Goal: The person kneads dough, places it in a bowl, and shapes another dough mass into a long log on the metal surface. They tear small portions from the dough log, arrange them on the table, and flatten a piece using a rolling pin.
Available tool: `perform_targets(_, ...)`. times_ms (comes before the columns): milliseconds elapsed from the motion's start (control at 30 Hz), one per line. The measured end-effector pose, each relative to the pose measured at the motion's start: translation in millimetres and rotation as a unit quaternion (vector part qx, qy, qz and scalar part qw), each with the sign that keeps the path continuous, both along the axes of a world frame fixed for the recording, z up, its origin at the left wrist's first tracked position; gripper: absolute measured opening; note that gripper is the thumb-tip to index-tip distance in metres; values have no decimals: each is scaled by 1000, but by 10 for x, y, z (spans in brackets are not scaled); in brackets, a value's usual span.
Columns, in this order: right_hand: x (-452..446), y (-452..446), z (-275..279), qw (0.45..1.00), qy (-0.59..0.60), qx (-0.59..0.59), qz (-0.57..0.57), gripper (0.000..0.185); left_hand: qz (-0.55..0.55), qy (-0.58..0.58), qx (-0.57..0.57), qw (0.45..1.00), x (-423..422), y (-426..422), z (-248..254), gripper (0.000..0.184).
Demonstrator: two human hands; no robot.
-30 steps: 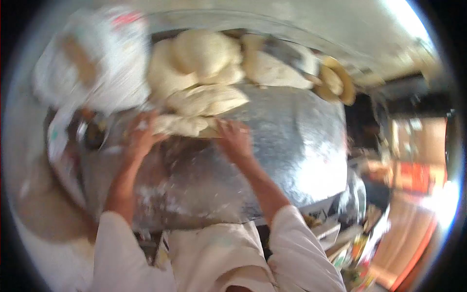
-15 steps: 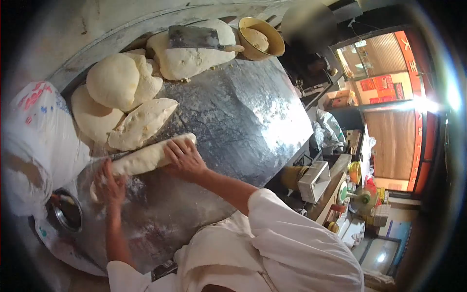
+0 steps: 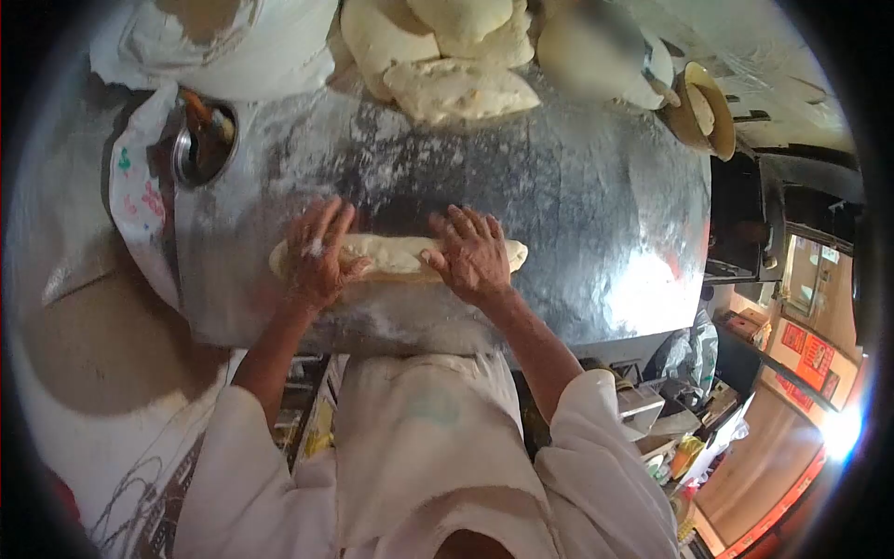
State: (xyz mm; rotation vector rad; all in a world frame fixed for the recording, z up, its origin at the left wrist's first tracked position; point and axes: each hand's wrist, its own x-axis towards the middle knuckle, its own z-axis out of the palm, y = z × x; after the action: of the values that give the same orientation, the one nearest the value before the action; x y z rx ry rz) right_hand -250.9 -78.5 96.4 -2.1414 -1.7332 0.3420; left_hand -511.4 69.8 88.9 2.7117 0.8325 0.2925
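Note:
A long roll of pale dough (image 3: 396, 254) lies crosswise on the shiny metal worktop (image 3: 447, 168), near its front edge. My left hand (image 3: 319, 256) rests flat over the roll's left part, fingers apart, with white flour on its back. Over the right part lies my right hand (image 3: 471, 254), also flat with spread fingers. Both ends of the roll stick out past my hands, and its middle shows between my thumbs. Beyond it, a flatter, rough-surfaced dough piece (image 3: 461, 90) lies before larger rounded dough lumps (image 3: 386, 42).
A metal bowl (image 3: 205, 144) with a brown-handled item stands at the left. A white plastic bag (image 3: 270, 51) fills the back left. At the back right is a yellowish bowl (image 3: 703, 112) holding dough. Boxes and a grey plastic bag (image 3: 689, 354) sit beyond the right edge.
The view has swung back left and down. The roll and both my hands are nearer the front edge, away from the other dough. My hands stay on the roll, palms down.

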Motion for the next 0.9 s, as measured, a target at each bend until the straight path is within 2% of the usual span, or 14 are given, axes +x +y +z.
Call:
perform_targets(100,-332,-671,124,992,-20,-104,70,93,-23,40,7,999,-395,-453,21,83)
perform_targets(233,-518,-1420,-109,989,-70,-51,120,87,-91,27,126,988,-1101,-822,-365,84)
perform_targets(267,-444,-1379,-101,992,-18,-56,114,82,-136,43,145,979,-1144,-771,-402,85)
perform_targets(300,-374,-1254,-49,993,-22,-60,96,82,-153,34,144,977,-1039,-639,-429,85)
perform_targets(367,-172,-896,28,994,-56,1,93,83,-61,11,132,989,-578,-291,-411,90)
perform_targets(400,-61,-785,-217,993,-75,8,88,79,-74,0,136,988,-301,-74,-336,90)
perform_targets(467,282,-647,-389,992,-96,17,81,75,13,143,-130,981,145,242,-77,90)
perform_targets(533,717,-468,-98,991,-79,-70,83,64,-40,155,-106,982,451,471,58,87)
perform_targets(600,1257,-618,287,977,-186,29,105,56,-119,151,-61,979,876,545,463,76)
perform_targets(667,1840,-944,519,974,-213,31,70,54,-140,96,-51,984,1357,417,725,72)
perform_targets(700,2085,-1147,653,968,-238,53,52,57,-156,37,-39,986,1583,282,753,68)
perform_targets(767,2548,-1571,735,963,-257,69,31,66,-178,73,-48,980,2099,-180,725,69)
perform_targets(833,2960,-2090,402,955,-294,21,6,71,-191,107,-53,974,2528,-602,524,70)
perform_targets(900,3063,-2535,-55,939,-299,-159,-55,81,-200,160,-46,966,2828,-1112,62,80)
